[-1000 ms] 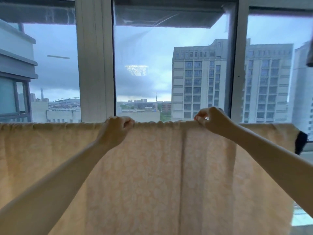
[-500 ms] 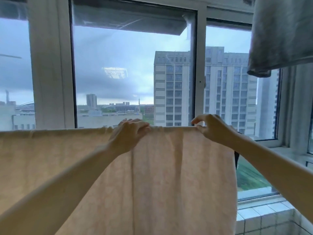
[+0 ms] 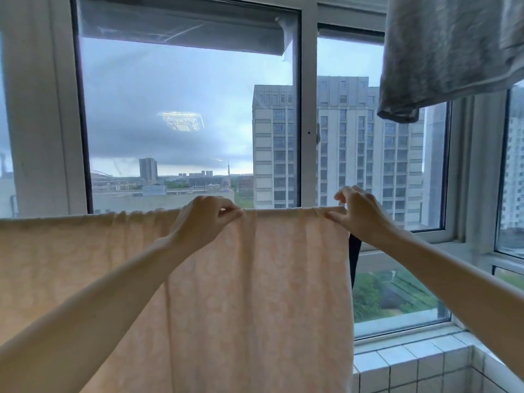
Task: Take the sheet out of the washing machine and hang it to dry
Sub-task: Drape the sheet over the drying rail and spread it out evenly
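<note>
There is one pale peach, faintly patterned fabric sheet (image 3: pixel 255 293), two bare hands on it, one grey cloth (image 3: pixel 453 52) hanging at the upper right, and one narrow dark strip (image 3: pixel 354 256) showing just behind the sheet's right edge.

The sheet is draped over a horizontal line at about the height of the hands. Its folded top edge runs from the left border of the view to the right hand, and the cloth falls straight down past the bottom of the view. Whatever carries it is hidden under the fold.

The left hand (image 3: pixel 207 219) sits on the top fold near the middle of the visible sheet. Its fingers are curled and its thumb and forefinger are pinched together on a small gather of fabric.

The right hand (image 3: pixel 360 214) is at the sheet's upper right corner. The thumb lies along the top edge and the forefinger curls down to meet it, nipping the corner, while the other fingers arch above.

Both forearms reach up and forward from the lower corners, nearly straight, with the hands well apart.

Behind the sheet stands a white-framed window (image 3: pixel 307 109), and a white tiled ledge (image 3: pixel 411 361) sits at the lower right.
</note>
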{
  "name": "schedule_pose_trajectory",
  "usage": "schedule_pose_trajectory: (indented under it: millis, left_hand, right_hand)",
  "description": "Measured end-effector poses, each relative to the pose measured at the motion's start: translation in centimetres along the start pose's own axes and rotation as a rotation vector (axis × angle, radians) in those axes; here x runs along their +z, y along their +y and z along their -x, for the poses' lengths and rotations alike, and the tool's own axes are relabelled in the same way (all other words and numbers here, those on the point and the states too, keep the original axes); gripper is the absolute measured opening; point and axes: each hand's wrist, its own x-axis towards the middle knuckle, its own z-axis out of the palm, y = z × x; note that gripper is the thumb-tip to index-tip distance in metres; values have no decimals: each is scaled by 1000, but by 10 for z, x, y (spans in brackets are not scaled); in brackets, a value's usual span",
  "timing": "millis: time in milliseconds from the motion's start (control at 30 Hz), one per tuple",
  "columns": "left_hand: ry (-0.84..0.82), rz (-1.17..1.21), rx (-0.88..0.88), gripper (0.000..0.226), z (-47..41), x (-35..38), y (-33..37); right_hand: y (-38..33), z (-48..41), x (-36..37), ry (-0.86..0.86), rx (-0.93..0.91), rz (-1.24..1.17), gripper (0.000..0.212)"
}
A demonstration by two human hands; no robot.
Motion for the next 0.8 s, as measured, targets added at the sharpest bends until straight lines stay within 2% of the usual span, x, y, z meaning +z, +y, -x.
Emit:
schedule_pose_trajectory:
  millis: [133, 233, 300, 367, 500, 600, 667, 733, 800]
  left_hand:
    - [-7, -14, -91, 14, -5, 0, 0]
    - [5, -30, -114, 15, -6, 3, 2]
    - [-2, -37, -129, 15, -7, 3, 4]
    - [-12, -39, -148, 16, -8, 3, 4]
    - [-3, -46, -161, 17, -9, 4, 3]
    - [35, -59, -170, 17, -9, 5, 2]
    - [68, -68, -178, 17, -10, 6, 0]
    - [83, -84, -173, 18, -9, 5, -2]
    - [82, -104, -172, 19, -9, 2, -7]
  right_hand:
    - [4, 4, -2, 61, 205, 95, 63]
    - [10, 8, 2, -81, 351, 132, 72]
    - [14, 10, 6, -172, 390, -4, 65]
    - [18, 10, 11, -184, 417, -197, 53]
    - [22, 3, 11, 17, 315, -341, 18]
    - [17, -7, 6, 158, 150, -384, 11]
    - [16, -13, 8, 113, 49, -285, 7]
    - [16, -16, 12, -64, 7, -135, 16]
    - [14, -16, 14, -120, -5, 15, 23]
